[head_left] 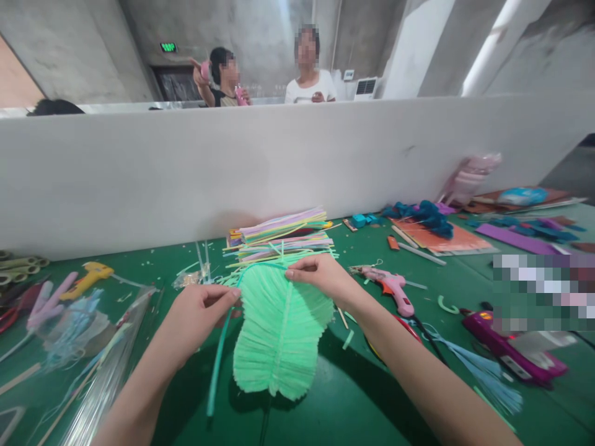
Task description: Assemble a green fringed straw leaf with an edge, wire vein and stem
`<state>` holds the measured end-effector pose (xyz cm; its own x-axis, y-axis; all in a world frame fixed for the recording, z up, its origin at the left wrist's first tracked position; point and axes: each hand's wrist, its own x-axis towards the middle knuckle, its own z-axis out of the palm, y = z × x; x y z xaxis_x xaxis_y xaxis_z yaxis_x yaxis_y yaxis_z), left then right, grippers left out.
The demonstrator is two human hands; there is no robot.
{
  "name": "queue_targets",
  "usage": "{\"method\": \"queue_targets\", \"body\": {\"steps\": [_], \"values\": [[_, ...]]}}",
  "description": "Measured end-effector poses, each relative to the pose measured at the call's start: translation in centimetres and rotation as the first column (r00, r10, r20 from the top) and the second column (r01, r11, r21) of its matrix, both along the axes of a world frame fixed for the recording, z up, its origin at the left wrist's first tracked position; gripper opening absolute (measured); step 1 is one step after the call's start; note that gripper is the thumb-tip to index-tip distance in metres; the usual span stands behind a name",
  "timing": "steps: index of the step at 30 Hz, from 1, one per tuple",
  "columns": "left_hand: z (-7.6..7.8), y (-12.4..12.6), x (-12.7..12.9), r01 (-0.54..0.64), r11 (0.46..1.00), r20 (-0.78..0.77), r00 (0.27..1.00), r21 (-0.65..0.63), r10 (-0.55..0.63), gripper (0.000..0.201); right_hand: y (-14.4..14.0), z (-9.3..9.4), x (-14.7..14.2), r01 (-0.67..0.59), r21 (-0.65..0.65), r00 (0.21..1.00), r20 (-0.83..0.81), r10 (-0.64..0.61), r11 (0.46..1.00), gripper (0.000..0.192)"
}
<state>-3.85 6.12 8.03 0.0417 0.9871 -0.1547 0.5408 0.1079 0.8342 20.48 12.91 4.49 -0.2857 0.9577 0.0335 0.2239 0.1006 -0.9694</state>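
Observation:
A light green, fuzzy leaf (279,334) with a raised midrib hangs between my hands above the table. Along its top edge bends a darker green pipe cleaner (214,375), whose free end dangles down on the left. My left hand (198,319) pinches this pipe cleaner at the leaf's upper left corner, thumb against the fingers. At the top middle, my right hand (320,275) is closed with thumb and fingertips on the leaf's edge, where the pipe cleaner meets it. Part of the leaf's right side lies under my right hand's shadow.
Bundles of pipe cleaners (283,230) lie behind the leaf, against a white partition (186,167). A pink glue gun (393,288) rests on the right, near a purple device (506,353). On the left are a yellow glue gun (88,280) and clear wrappers. People sit beyond the partition.

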Motion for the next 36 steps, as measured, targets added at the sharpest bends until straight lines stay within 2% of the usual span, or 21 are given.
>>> {"method": "queue_targets", "body": {"steps": [4, 8, 12, 16, 22, 27, 33, 36], "values": [[0.9, -0.3, -0.1, 0.088, 0.994, -0.058, 0.994, -0.062, -0.091, 0.038, 0.3, -0.1, 0.1, -0.005, 0.016, 1.0, -0.014, 0.005, 1.0, 0.027], [0.5, 0.0, -0.1, 0.121, 0.987, 0.068, 0.991, -0.108, -0.114, 0.031, 0.2, -0.2, 0.2, -0.008, 0.007, 0.999, -0.032, 0.008, 1.0, 0.028], [-0.7, 0.6, -0.1, 0.1, 0.978, 0.253, 0.966, -0.186, -0.051, 0.023, 0.4, -0.4, 0.2, -0.007, 0.025, 0.999, -0.037, 0.008, 1.0, 0.025], [-1.3, 1.0, 0.1, 0.052, 0.974, 0.316, 0.949, -0.222, 0.022, 0.024, 0.5, -0.4, 0.2, -0.006, 0.033, 0.999, -0.034, 0.008, 0.999, 0.022], [-1.6, 1.3, 0.8, 0.001, 0.978, 0.288, 0.956, -0.207, 0.06, 0.025, 0.6, -0.4, 0.4, -0.007, 0.041, 0.999, -0.039, 0.008, 0.999, 0.021], [-2.1, 1.1, 1.4, -0.006, 0.986, 0.242, 0.969, -0.166, 0.046, 0.024, 0.6, -0.2, 0.6, 0.011, 0.035, 1.0, -0.021, -0.01, 0.999, 0.021], [-1.0, 0.4, 1.2, 0.1, 0.972, 0.176, 0.982, -0.212, -0.063, 0.027, 0.6, 0.2, 0.8, 0.046, 0.026, 0.999, -0.015, -0.046, 0.999, 0.016], [-0.7, 0.3, 1.1, 0.174, 0.973, 0.075, 0.984, -0.154, -0.164, 0.027, 0.6, 0.1, 0.7, 0.04, 0.036, 0.999, -0.025, -0.039, 0.999, 0.016]]}}
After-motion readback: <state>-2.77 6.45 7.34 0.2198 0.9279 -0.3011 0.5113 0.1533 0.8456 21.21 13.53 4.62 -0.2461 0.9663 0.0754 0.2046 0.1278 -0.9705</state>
